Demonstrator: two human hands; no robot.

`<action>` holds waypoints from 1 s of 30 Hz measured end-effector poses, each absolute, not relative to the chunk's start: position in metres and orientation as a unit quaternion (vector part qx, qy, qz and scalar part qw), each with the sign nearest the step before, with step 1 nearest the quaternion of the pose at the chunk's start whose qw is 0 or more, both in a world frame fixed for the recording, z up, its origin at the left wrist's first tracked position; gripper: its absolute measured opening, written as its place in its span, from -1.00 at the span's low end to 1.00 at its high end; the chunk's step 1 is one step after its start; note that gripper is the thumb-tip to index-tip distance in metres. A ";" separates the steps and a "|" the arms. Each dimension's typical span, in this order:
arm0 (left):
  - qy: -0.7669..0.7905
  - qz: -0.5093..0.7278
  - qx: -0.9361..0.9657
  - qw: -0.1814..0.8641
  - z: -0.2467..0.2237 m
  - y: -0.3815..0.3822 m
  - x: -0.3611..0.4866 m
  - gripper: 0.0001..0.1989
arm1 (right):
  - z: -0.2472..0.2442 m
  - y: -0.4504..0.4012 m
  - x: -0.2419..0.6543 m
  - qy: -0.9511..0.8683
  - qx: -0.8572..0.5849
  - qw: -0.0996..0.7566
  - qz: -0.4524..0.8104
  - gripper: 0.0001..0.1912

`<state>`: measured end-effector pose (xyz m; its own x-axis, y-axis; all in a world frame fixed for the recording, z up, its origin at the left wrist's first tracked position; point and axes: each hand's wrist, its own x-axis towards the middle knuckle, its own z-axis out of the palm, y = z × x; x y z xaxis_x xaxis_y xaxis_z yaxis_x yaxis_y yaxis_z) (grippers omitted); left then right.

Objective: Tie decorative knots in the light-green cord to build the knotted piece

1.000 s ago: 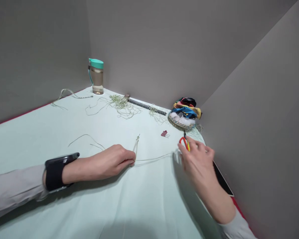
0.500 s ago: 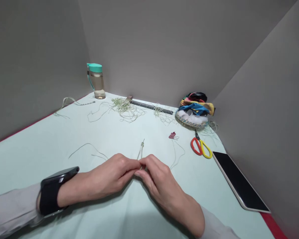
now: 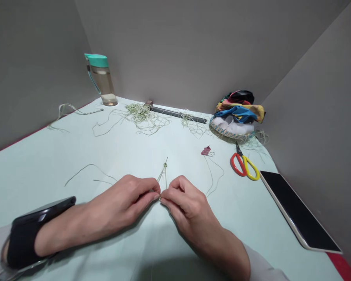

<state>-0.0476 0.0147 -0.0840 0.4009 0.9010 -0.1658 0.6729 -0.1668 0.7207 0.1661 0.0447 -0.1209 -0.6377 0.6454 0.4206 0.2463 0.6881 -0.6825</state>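
Observation:
My left hand (image 3: 131, 197) and my right hand (image 3: 188, 203) meet at the front middle of the table, thumbs and fingertips pinched close together. Between them they hold the near end of pale green cords (image 3: 163, 175). These cords fan down from a small knot (image 3: 165, 165) beyond my fingers, where a thin pin-like tip sticks up. Part of the cords is hidden by my fingers. One loose cord end (image 3: 87, 166) curves out on the left past my left hand, and another strand (image 3: 212, 175) loops on the right by my right hand.
A dark red binder clip (image 3: 206, 151) and red-yellow scissors (image 3: 245, 166) lie to the right, beside a tablet (image 3: 298, 212). Along the back stand a bottle (image 3: 103, 80), tangled cord (image 3: 140, 113), a dark rod (image 3: 178, 114) and a basket (image 3: 231, 134) with coloured cloth.
My right hand's fingers have shifted from overlapping the left fingertips to a pinch beside them. More of the cords below the knot shows. The whole view has moved slightly closer.

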 end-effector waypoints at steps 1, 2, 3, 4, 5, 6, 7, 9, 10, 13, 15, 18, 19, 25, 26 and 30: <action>0.525 0.154 0.749 0.373 -0.084 0.015 -0.048 -0.64 | -0.121 0.045 0.166 -0.855 -0.257 0.341 0.296 -0.77; 0.523 0.156 0.750 0.373 -0.084 0.016 -0.048 -0.64 | -0.121 0.046 0.166 -0.854 -0.254 0.345 0.295 -0.77; 0.521 0.160 0.751 0.374 -0.084 0.016 -0.049 -0.64 | -0.121 0.047 0.166 -0.853 -0.251 0.348 0.296 -0.77; 0.518 0.163 0.750 0.377 -0.084 0.017 -0.049 -0.64 | -0.121 0.047 0.166 -0.853 -0.247 0.350 0.299 -0.78; 0.517 0.166 0.748 0.381 -0.084 0.017 -0.049 -0.64 | -0.121 0.048 0.166 -0.851 -0.244 0.352 0.303 -0.78; 0.519 0.168 0.745 0.385 -0.084 0.017 -0.050 -0.64 | -0.121 0.048 0.165 -0.850 -0.242 0.353 0.308 -0.79; 0.521 0.170 0.740 0.390 -0.084 0.018 -0.050 -0.64 | -0.120 0.049 0.165 -0.848 -0.241 0.352 0.315 -0.80; 0.527 0.172 0.731 0.398 -0.083 0.019 -0.051 -0.64 | -0.119 0.050 0.165 -0.844 -0.240 0.349 0.330 -0.81; 0.530 0.174 0.727 0.399 -0.084 0.021 -0.051 -0.64 | -0.119 0.050 0.165 -0.841 -0.242 0.346 0.339 -0.82; 0.539 0.183 0.726 0.387 -0.085 0.024 -0.054 -0.65 | -0.117 0.051 0.166 -0.832 -0.255 0.336 0.360 -0.83; 0.548 0.197 0.731 0.356 -0.084 0.025 -0.057 -0.67 | -0.115 0.051 0.167 -0.824 -0.275 0.329 0.371 -0.84; 0.571 0.249 0.738 0.258 -0.075 0.019 -0.062 -0.68 | -0.113 0.051 0.167 -0.811 -0.300 0.320 0.387 -0.85; 0.581 0.268 0.744 0.194 -0.071 0.015 -0.063 -0.69 | -0.112 0.052 0.167 -0.808 -0.306 0.317 0.392 -0.85; 0.509 0.213 0.833 0.026 -0.070 -0.023 -0.050 -0.78 | -0.110 0.056 0.168 -0.782 -0.328 0.315 0.427 -0.87; 0.493 0.201 0.844 0.063 -0.074 -0.028 -0.046 -0.78 | -0.110 0.056 0.167 -0.777 -0.333 0.318 0.430 -0.87; 0.492 0.193 0.843 0.100 -0.090 -0.041 -0.038 -0.81 | -0.112 0.056 0.167 -0.767 -0.345 0.329 0.429 -0.87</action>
<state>-0.0384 -0.0408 -0.0901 0.4415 0.8678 0.2280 0.7906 -0.4964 0.3586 0.1667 0.0565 -0.1119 -0.5458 0.8115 0.2086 0.2467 0.3936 -0.8856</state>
